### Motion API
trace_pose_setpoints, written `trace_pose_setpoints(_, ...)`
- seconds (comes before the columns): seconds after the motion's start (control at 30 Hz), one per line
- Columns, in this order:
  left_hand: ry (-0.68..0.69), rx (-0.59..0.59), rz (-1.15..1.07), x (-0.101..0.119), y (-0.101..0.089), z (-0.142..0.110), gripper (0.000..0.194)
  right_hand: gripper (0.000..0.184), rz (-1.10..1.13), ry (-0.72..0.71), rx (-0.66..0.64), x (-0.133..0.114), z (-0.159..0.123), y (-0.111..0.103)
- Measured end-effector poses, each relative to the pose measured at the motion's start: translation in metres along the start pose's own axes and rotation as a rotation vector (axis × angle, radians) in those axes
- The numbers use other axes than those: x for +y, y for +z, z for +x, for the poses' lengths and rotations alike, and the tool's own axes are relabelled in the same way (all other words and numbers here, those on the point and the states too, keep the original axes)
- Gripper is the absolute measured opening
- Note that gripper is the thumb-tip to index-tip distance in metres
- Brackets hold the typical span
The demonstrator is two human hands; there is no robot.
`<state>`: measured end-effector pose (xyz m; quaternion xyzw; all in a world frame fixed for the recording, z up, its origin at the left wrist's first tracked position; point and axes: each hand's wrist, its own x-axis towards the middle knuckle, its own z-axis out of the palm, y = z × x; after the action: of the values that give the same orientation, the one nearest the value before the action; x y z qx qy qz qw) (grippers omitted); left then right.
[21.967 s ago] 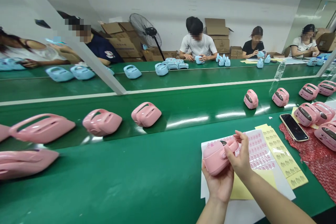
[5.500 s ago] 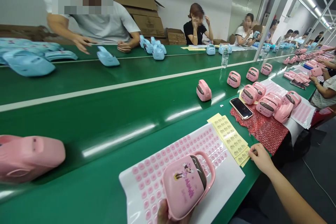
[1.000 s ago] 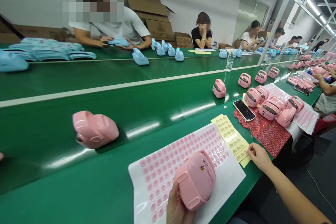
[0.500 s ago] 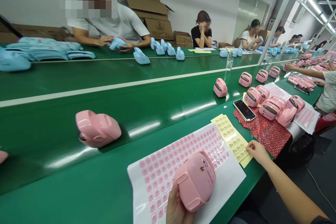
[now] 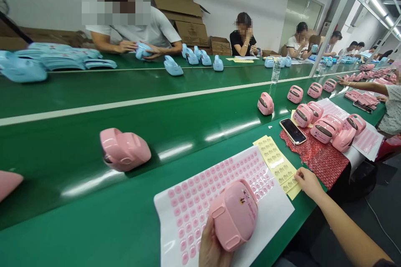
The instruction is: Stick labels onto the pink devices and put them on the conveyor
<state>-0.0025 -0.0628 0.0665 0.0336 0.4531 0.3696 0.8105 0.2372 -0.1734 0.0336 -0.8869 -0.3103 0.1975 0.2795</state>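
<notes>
Two hands were at work in the head view. The left hand (image 5: 210, 245), low in the frame, was curled around the underside of a pink toy case (image 5: 234, 214), gripping it just above a white sheet of pink stickers (image 5: 206, 187) that lay on the green tabletop (image 5: 103, 225). The case was tilted, a small cartoon print showing on its upper face. The right hand (image 5: 307, 182) reached out to the near end of a yellow label sheet (image 5: 277, 164), its fingertips pressed together on the sheet's edge; whether they pinched a single label could not be told. Just beyond the yellow sheet lay a black phone (image 5: 293, 125), resting partly on a red patterned mat (image 5: 319, 159), and a cluster of finished pink cases (image 5: 326, 127) stood at the mat's far side. On the conveyor belt (image 5: 188, 108) behind the sticker sheet lay a lone pink case (image 5: 124, 150), blurred, with another pink case (image 5: 265, 104) further to the right. Across the belt, a person in a white shirt (image 5: 138, 33) held a light-blue case (image 5: 141, 50) in both hands, more blue cases (image 5: 200, 58) standing beside them. Other workers sat further down the line, near a clear water bottle (image 5: 275, 71).
</notes>
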Motion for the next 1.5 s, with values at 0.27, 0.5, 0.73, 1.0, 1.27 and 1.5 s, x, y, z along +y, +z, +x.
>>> trace_pose_setpoints(0.27,-0.002,0.022,-0.019,0.004,0.000,-0.003,0.033,0.011,0.174,-0.036,-0.099,0.012,-0.003,0.002)
trace_pose_setpoints(0.5,-0.004,0.020,-0.010,0.007,-0.001,-0.004,0.038,0.009,0.210,0.009,-0.158,0.017,-0.001,0.004)
trace_pose_setpoints(0.73,-0.009,-0.023,0.006,0.008,-0.010,0.000,0.044,0.009,0.074,0.002,-0.084,0.005,0.004,0.005)
trace_pose_setpoints(1.0,0.006,0.005,0.032,0.011,-0.009,-0.004,0.042,0.023,-0.068,0.084,-0.191,-0.012,0.011,-0.004)
trace_pose_setpoints(1.27,0.018,-0.028,0.025,0.012,-0.013,-0.004,0.047,0.035,-0.185,0.097,-0.183,-0.019,0.017,-0.009)
trace_pose_setpoints(1.5,-0.021,-0.174,0.043,0.011,-0.030,0.008,0.051,0.018,-0.195,0.048,-0.061,-0.020,0.000,0.001)
